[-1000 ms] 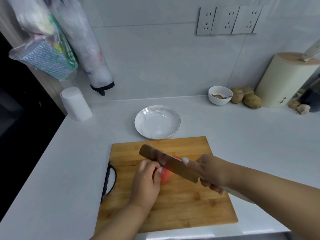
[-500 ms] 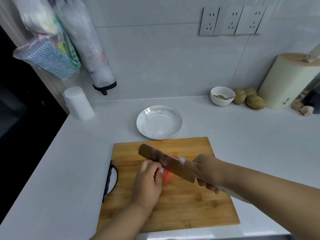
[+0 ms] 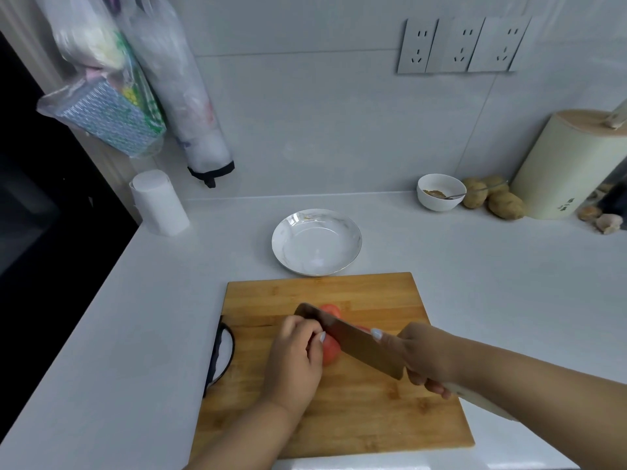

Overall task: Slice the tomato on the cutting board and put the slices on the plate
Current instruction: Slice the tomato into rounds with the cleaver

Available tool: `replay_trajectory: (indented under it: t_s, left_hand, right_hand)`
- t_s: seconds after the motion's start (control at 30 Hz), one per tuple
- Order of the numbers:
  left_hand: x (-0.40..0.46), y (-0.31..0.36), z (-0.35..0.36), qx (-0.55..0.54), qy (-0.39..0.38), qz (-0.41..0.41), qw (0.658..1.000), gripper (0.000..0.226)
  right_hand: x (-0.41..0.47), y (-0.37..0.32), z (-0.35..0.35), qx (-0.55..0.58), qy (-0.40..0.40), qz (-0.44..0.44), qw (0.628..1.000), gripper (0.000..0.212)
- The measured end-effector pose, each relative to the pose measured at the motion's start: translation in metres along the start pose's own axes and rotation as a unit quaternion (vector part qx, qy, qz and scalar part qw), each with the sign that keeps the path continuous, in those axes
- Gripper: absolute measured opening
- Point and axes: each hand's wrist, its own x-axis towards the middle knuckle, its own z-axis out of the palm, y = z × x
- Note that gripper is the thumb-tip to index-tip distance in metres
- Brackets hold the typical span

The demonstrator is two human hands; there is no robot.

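A red tomato point(image 3: 330, 351) lies on the wooden cutting board point(image 3: 356, 412), mostly hidden by my hand and the blade. My left hand point(image 3: 295, 361) presses on its left side with curled fingers. My right hand point(image 3: 422, 357) grips the handle of a broad knife point(image 3: 353, 340), index finger laid on the blade. The blade runs diagonally across the tomato, tip toward the far left. A bit of red point(image 3: 330, 310) shows beyond the blade. The white plate point(image 3: 353, 239) stands empty just behind the board.
A white paper roll point(image 3: 159, 203) stands at the back left. At the back right are a small white bowl with a spoon point(image 3: 439, 191), several potatoes point(image 3: 492, 198) and a cream knife holder point(image 3: 570, 164). Plastic bags point(image 3: 112, 96) hang on the left wall.
The knife blade has come lower onto the tomato, and a red part now shows beyond it. My left hand stays on the tomato. The camera has shifted slightly.
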Motion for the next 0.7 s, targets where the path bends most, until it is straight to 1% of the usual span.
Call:
replay_trajectory:
  t_s: [0.1,0.23,0.37,0.43,0.53,0.57,0.63,0.7]
  left_hand:
    - [0.0,-0.001,0.0,0.0,0.004,0.002,1.0,0.01]
    - [-0.001,0.001,0.0,0.0,0.004,0.001,1.0,0.009]
    - [-0.002,0.001,-0.001,0.001,0.006,0.001,1.0,0.008]
    - [-0.005,0.003,-0.001,0.007,0.007,0.013,1.0,0.008]
    - [-0.012,0.008,0.0,0.023,-0.011,0.057,0.998,0.008]
    - [-0.014,0.009,0.001,0.027,-0.016,0.066,0.997,0.008]
    - [-0.014,0.007,0.002,0.023,-0.009,0.056,0.998,0.007]
    - [-0.01,0.003,0.0,0.009,0.007,0.025,1.0,0.007]
  right_hand:
    - [0.005,-0.004,0.004,-0.015,-0.005,-0.007,1.0,0.074]
    - [0.027,-0.017,0.016,-0.048,0.003,-0.033,0.998,0.091]
    - [0.037,-0.02,0.019,-0.05,0.006,-0.043,0.998,0.092]
    - [0.038,-0.017,0.02,-0.044,0.009,-0.047,0.998,0.094]
    - [0.038,-0.018,0.022,-0.046,0.007,-0.046,0.998,0.086]
    - [0.037,-0.018,0.022,-0.044,0.004,-0.046,0.998,0.086]
    - [0.036,-0.018,0.02,-0.038,-0.003,-0.046,0.998,0.089]
    - [0.035,-0.017,0.017,-0.034,-0.013,-0.047,0.998,0.08]
